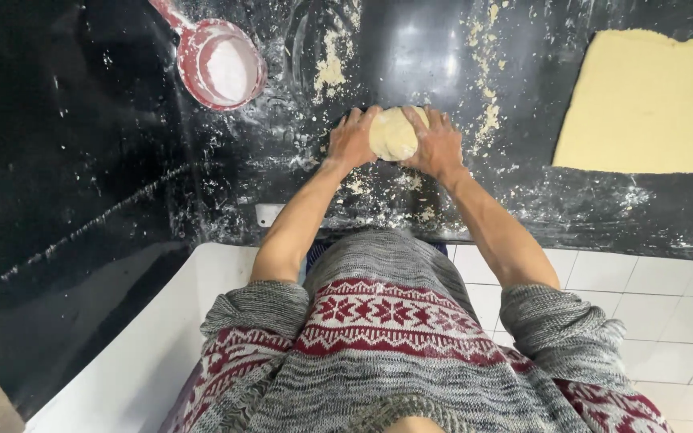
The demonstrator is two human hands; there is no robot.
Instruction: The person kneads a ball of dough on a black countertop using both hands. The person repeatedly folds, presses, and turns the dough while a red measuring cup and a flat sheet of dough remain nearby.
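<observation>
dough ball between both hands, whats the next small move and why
Probably press the heels of both hands down and forward into the dough ball. The left hand and right hand cup it from either side, and it still looks thick and rounded. The black counter under it is already dusted with flour, so more from the pink measuring cup seems unneeded for now.

Both bare forearms reach forward, left hand (pixel 352 138) and right hand (pixel 436 143) cupped inward, fingers spread, facing each other.
</observation>
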